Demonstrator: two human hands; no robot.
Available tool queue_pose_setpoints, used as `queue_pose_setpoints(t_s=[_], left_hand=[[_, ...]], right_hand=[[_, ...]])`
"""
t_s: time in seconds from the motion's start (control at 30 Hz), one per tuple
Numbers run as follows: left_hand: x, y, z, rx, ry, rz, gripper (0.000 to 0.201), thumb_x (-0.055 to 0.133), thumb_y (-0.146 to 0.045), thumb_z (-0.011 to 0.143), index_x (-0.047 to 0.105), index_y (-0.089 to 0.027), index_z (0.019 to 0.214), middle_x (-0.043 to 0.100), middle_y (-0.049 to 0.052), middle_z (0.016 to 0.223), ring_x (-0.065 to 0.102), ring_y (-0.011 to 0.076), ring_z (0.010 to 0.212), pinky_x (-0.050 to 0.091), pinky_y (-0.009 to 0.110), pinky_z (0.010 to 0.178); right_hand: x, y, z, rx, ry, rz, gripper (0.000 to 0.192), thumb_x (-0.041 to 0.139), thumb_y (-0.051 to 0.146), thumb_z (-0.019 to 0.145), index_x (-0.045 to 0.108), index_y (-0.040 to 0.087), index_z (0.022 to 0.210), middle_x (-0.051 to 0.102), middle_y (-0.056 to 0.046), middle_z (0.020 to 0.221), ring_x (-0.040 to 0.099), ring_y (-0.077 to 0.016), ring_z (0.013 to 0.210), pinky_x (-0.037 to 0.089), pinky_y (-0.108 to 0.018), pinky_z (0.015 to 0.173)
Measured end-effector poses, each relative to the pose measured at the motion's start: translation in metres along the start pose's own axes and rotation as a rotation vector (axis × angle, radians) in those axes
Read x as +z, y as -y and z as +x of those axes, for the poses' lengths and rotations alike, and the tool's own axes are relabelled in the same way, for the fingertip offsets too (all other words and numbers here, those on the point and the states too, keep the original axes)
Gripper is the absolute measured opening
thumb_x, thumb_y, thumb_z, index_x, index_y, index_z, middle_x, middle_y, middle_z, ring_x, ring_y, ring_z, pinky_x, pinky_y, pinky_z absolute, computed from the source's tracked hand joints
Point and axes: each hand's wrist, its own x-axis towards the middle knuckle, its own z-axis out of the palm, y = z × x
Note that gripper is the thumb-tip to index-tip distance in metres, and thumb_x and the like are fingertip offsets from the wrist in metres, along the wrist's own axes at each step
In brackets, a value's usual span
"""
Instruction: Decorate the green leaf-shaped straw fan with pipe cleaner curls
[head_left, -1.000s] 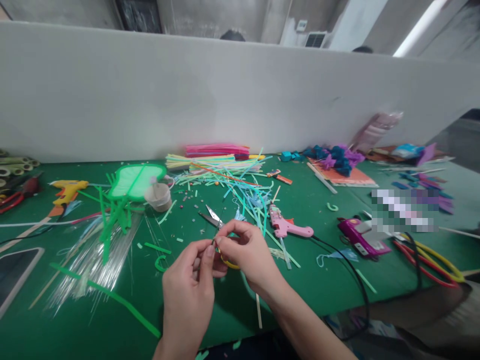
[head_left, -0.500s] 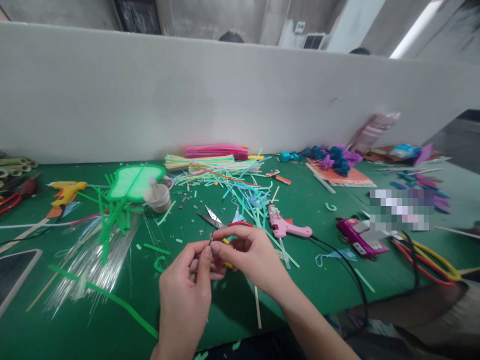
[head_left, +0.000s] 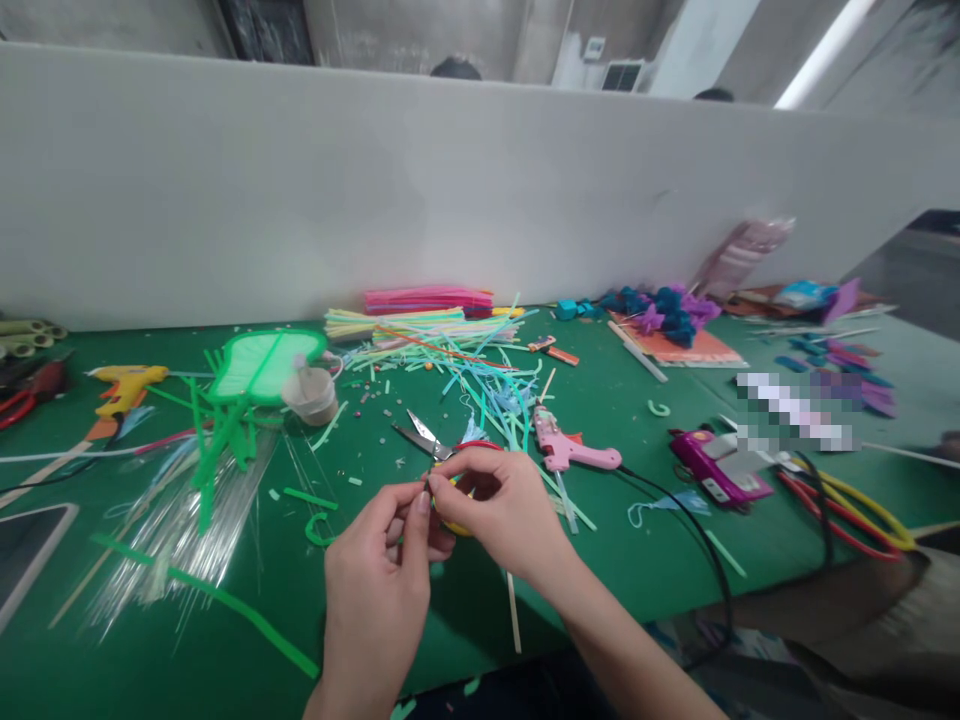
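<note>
My left hand (head_left: 386, 570) and my right hand (head_left: 499, 510) meet over the middle of the green table. Thumb and forefinger of each are pinched together at one spot. A small, thin dark piece shows at the fingertips; its kind is too small to make out. Just behind the hands lie scissors (head_left: 424, 435) with blades apart, their red and yellow handles partly hidden by my right hand. A pink glue gun (head_left: 577, 452) rests to the right of that hand. Left of my hands are a green curl (head_left: 319, 530) and a short green strip (head_left: 310, 498).
A pile of pastel strips (head_left: 420, 330) lies by the white partition (head_left: 300, 190). On the left are a green panel (head_left: 262, 368), a cup (head_left: 311, 397), clear strands (head_left: 187, 550) and a yellow glue gun (head_left: 124, 385). At right lie a purple tool (head_left: 716, 475) and red-yellow handles (head_left: 847, 510).
Both hands stay pinched together, with the fingertips slightly shifted and drawn closer. The dark piece shows less between them. The whole view has moved a little.
</note>
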Motion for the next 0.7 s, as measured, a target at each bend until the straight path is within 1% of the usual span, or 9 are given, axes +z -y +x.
queue_pose_setpoints(t_s=[0.07, 0.17, 0.27, 0.37, 0.47, 0.57, 0.6, 0.63, 0.7], left_hand=[[0.001, 0.000, 0.000, 0.010, 0.025, 0.015, 0.024, 0.054, -0.040, 0.090, 0.066, -0.020, 0.087, 0.071, 0.002, 0.065, 0.070, 0.0172, 0.056, 0.058, 0.024, 0.053], [0.002, 0.001, 0.000, 0.006, 0.057, 0.054, 0.023, 0.048, -0.039, 0.093, 0.062, -0.021, 0.089, 0.066, -0.002, 0.057, 0.066, 0.0155, 0.048, 0.054, 0.023, 0.048], [0.002, 0.001, -0.001, -0.014, 0.095, 0.086, 0.023, 0.042, -0.038, 0.096, 0.058, -0.022, 0.091, 0.060, -0.004, 0.052, 0.060, 0.0142, 0.040, 0.047, 0.021, 0.042], [0.003, 0.003, -0.003, -0.006, 0.115, 0.151, 0.023, 0.039, -0.037, 0.097, 0.056, -0.023, 0.091, 0.057, -0.005, 0.050, 0.057, 0.0135, 0.037, 0.043, 0.021, 0.041], [0.004, 0.008, -0.004, 0.104, 0.043, 0.304, 0.022, 0.039, -0.033, 0.096, 0.058, -0.022, 0.092, 0.060, -0.003, 0.052, 0.059, 0.0150, 0.040, 0.041, 0.022, 0.042], [0.004, 0.015, -0.001, 0.246, -0.106, 0.473, 0.019, 0.043, -0.029, 0.092, 0.061, -0.021, 0.088, 0.064, 0.000, 0.056, 0.063, 0.0179, 0.045, 0.040, 0.024, 0.043], [0.003, 0.016, 0.001, 0.256, -0.138, 0.494, 0.019, 0.044, -0.029, 0.091, 0.061, -0.021, 0.087, 0.065, 0.001, 0.056, 0.064, 0.0182, 0.046, 0.040, 0.024, 0.043], [0.001, 0.017, 0.002, 0.242, -0.144, 0.481, 0.019, 0.045, -0.031, 0.091, 0.061, -0.021, 0.087, 0.064, 0.000, 0.056, 0.063, 0.0177, 0.045, 0.040, 0.023, 0.043], [-0.003, 0.014, 0.003, 0.145, -0.090, 0.357, 0.021, 0.046, -0.036, 0.093, 0.060, -0.020, 0.088, 0.061, -0.003, 0.054, 0.059, 0.0144, 0.040, 0.040, 0.022, 0.041]], right_hand=[[0.002, -0.001, 0.000, -0.041, -0.050, -0.025, 0.009, 0.064, 0.022, 0.073, 0.071, 0.016, 0.069, 0.064, 0.000, 0.062, 0.051, -0.0101, 0.053, 0.037, -0.021, 0.047], [0.005, -0.003, -0.001, -0.078, -0.111, -0.069, 0.006, 0.063, 0.017, 0.070, 0.068, 0.017, 0.066, 0.065, 0.001, 0.064, 0.053, -0.0104, 0.056, 0.039, -0.021, 0.051], [0.006, -0.004, -0.001, -0.120, -0.137, -0.116, 0.007, 0.063, 0.015, 0.070, 0.065, 0.017, 0.063, 0.064, 0.002, 0.063, 0.054, -0.0102, 0.057, 0.040, -0.021, 0.052], [0.008, -0.004, -0.002, -0.189, -0.157, -0.191, 0.009, 0.062, 0.012, 0.070, 0.063, 0.018, 0.063, 0.062, 0.003, 0.063, 0.055, -0.0103, 0.059, 0.040, -0.022, 0.054], [0.009, -0.004, -0.004, -0.274, -0.201, -0.283, 0.012, 0.062, 0.010, 0.070, 0.063, 0.018, 0.062, 0.060, 0.003, 0.063, 0.054, -0.0100, 0.060, 0.040, -0.023, 0.056], [0.006, -0.004, -0.007, -0.345, -0.263, -0.354, 0.015, 0.061, 0.007, 0.069, 0.061, 0.018, 0.060, 0.059, 0.003, 0.063, 0.052, -0.0100, 0.059, 0.039, -0.023, 0.057], [0.003, -0.003, -0.008, -0.352, -0.284, -0.362, 0.015, 0.061, 0.007, 0.070, 0.060, 0.018, 0.060, 0.059, 0.003, 0.062, 0.052, -0.0101, 0.059, 0.040, -0.023, 0.057], [-0.001, -0.001, -0.009, -0.351, -0.298, -0.359, 0.015, 0.061, 0.007, 0.071, 0.060, 0.018, 0.060, 0.059, 0.003, 0.062, 0.053, -0.0101, 0.059, 0.040, -0.023, 0.057], [-0.007, 0.003, -0.012, -0.335, -0.272, -0.323, 0.014, 0.060, 0.008, 0.074, 0.063, 0.018, 0.065, 0.061, 0.003, 0.063, 0.056, -0.0103, 0.060, 0.042, -0.023, 0.058]])
